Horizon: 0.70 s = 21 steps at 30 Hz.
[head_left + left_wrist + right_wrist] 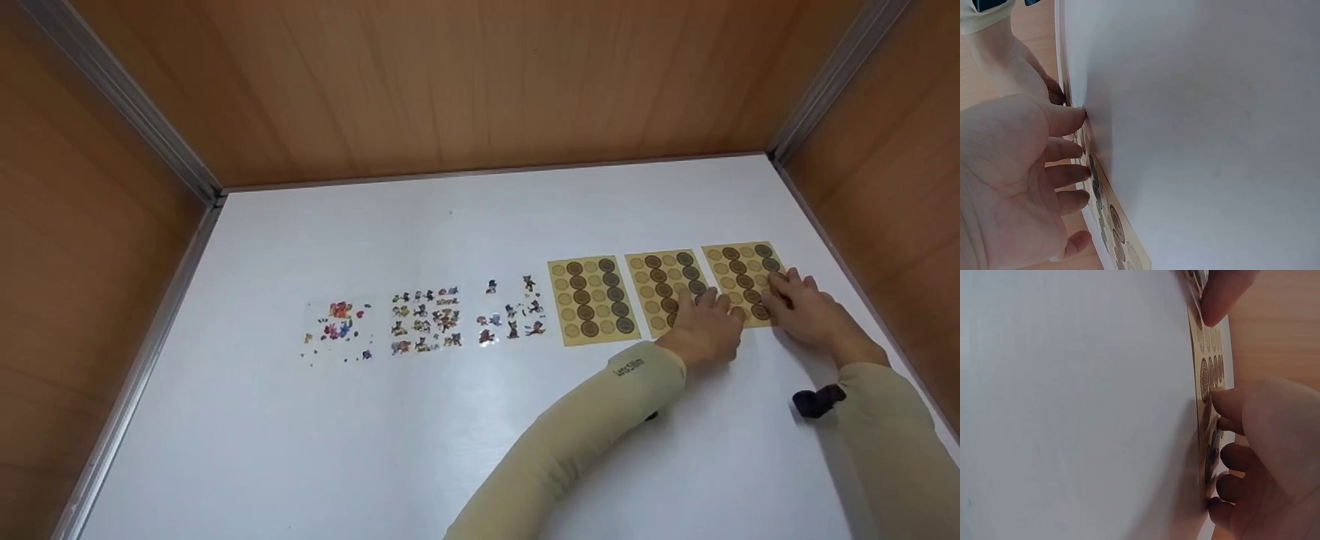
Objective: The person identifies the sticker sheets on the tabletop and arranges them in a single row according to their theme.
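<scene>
Three tan sheets printed with rows of round coin-like stickers lie side by side on the table: a left sheet (592,300), a middle sheet (664,266) and a right sheet (739,259). My left hand (705,330) reaches over the lower right of the middle sheet, its thumb near the right sheet's lower left part. On the right edge of the right sheet rests my right hand (814,311), fingertips down. In the left wrist view, the left hand's fingers (1067,175) are spread and nearly straight. Fingertips of the right hand (1280,455) touch the sticker sheet (1203,416) in the right wrist view.
Left of the tan sheets lie three clear sheets with small colourful figures: one sparse (512,311), one full (426,319) and one with scattered bits (337,330). Wooden walls (480,90) with metal edging enclose the white table (337,442). A black device (817,401) sits at the right wrist.
</scene>
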Motion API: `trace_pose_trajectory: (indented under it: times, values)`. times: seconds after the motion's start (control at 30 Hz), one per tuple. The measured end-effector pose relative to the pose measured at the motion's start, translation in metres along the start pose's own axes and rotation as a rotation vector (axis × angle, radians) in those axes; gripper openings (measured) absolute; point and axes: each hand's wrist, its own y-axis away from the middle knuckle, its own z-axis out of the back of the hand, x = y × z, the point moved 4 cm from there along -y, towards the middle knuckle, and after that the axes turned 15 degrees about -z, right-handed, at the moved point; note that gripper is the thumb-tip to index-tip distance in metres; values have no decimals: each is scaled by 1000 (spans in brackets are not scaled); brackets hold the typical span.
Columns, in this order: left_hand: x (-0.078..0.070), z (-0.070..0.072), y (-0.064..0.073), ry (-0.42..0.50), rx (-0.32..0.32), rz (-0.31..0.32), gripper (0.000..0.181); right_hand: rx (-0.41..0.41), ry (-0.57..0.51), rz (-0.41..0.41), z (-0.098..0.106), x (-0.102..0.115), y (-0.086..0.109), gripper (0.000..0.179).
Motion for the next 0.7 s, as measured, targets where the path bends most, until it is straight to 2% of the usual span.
trace_pose_trajectory:
  times: [0.2,0.3,0.37,0.5,0.7]
  values:
    - [9,13,18,33,-26,-30,59,1,-6,25,2,16,3,81]
    - [18,25,33,-6,-74,-57,59,-16,-6,72,4,32,5,80]
    - [29,33,48,-34,-124,-67,59,-41,-2,110,6,44,7,78]
    - [66,40,87,-53,-237,-54,60,-116,10,196,10,72,11,71]
    - [144,31,152,30,-358,35,64,-217,-23,279,16,106,15,62]
